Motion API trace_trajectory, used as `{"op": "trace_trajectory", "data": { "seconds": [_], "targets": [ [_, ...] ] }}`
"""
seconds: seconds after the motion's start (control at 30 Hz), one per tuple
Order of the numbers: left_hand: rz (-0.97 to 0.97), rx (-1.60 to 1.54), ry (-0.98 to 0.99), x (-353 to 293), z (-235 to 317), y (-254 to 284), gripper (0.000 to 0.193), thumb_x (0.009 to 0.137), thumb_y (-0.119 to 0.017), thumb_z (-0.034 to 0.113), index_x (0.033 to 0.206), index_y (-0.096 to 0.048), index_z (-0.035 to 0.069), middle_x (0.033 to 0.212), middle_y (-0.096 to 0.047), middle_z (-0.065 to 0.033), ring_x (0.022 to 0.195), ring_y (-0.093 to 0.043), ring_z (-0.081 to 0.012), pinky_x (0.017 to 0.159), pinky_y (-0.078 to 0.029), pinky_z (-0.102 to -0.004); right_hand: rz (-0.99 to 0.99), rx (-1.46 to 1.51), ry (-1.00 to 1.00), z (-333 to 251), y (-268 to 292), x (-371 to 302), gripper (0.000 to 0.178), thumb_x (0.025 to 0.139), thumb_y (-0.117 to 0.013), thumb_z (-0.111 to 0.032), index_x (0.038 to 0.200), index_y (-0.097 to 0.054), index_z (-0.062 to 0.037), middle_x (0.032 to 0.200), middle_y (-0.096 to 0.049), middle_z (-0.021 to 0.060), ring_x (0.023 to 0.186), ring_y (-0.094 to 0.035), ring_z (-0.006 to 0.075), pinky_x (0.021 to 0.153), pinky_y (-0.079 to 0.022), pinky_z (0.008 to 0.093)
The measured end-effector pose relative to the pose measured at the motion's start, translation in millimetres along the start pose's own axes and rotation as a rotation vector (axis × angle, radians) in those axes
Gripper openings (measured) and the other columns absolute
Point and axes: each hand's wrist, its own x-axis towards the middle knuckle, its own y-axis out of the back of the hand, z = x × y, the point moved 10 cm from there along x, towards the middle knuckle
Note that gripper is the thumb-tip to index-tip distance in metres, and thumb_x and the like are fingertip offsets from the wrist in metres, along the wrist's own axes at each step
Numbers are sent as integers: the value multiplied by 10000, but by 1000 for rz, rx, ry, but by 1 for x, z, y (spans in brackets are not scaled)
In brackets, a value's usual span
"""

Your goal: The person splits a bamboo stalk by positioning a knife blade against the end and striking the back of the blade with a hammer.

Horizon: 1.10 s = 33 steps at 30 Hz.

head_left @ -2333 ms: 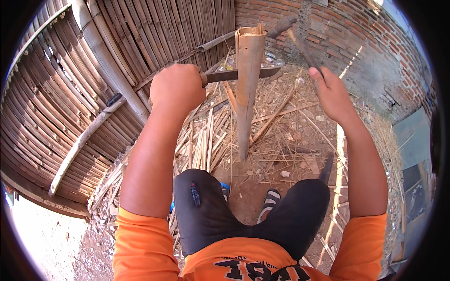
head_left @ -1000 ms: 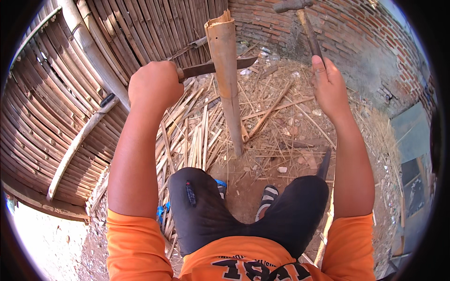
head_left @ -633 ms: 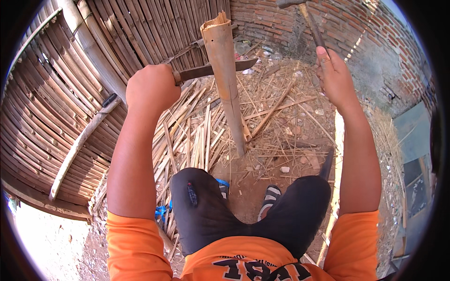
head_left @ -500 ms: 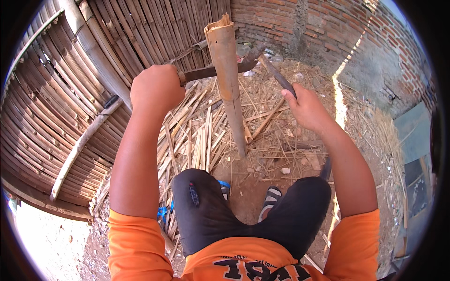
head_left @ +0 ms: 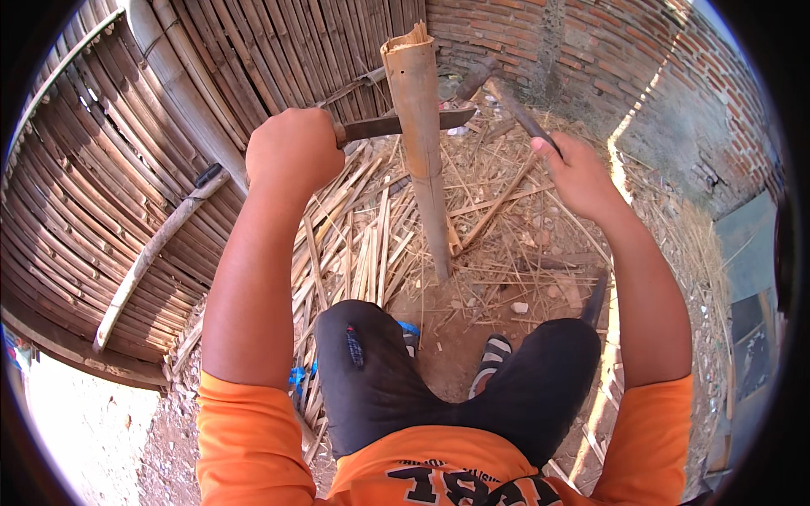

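A bamboo length (head_left: 427, 173) stands upright on the dirt ground (head_left: 426, 314), between the two hands and apart from both: right of the left hand (head_left: 295, 152), whose fingers wrap a knife (head_left: 373, 128) by its handle, and left of the right hand (head_left: 582, 179), whose fingers are curled round the handle of a hammer (head_left: 525, 118). The dark blade shows on both sides of the bamboo, its middle hidden by the near face; the hammer's head is near the blade's tip, and whether they touch I cannot tell. The bamboo is tan and greyish, splintered at the top, with a small dark hole below the rim and a ring partway down
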Motion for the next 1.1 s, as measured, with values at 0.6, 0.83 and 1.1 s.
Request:
{"op": "trace_trajectory", "data": {
  "seconds": [0.6, 0.83, 1.1],
  "targets": [
    [-61, 49, -6, -3, 11, 5, 232, 874, -692, 224, 1070, -801, 165, 1023, -772, -103, 947, -748, -287, 828, -605, -420, 266, 298, -33, -7, 49, 4, 559, 1069, -457, -535, 1010, -603, 1, 800, -628, 183, 737, -614, 329, 713, -484, 463],
    [-68, 73, -5, -4, 9, 6, 218, 886, -689, 229, 1071, -805, 230, 1011, -769, -76, 947, -744, -284, 826, -605, -412, 72, 48, -6, -1, 25, 4, 550, 1076, -453, -526, 992, -591, 0, 730, -582, 132, 687, -587, 290, 677, -469, 446],
    [-79, 77, -8, -6, 17, 11, 237, 890, -686, 218, 1095, -801, 246, 1026, -767, -72, 951, -744, -280, 827, -606, -406, 89, 120, -2, 3, -30, -16, 511, 1083, -464, -497, 999, -602, -12, 702, -575, 93, 648, -552, 230, 634, -448, 408]
  ]
}}
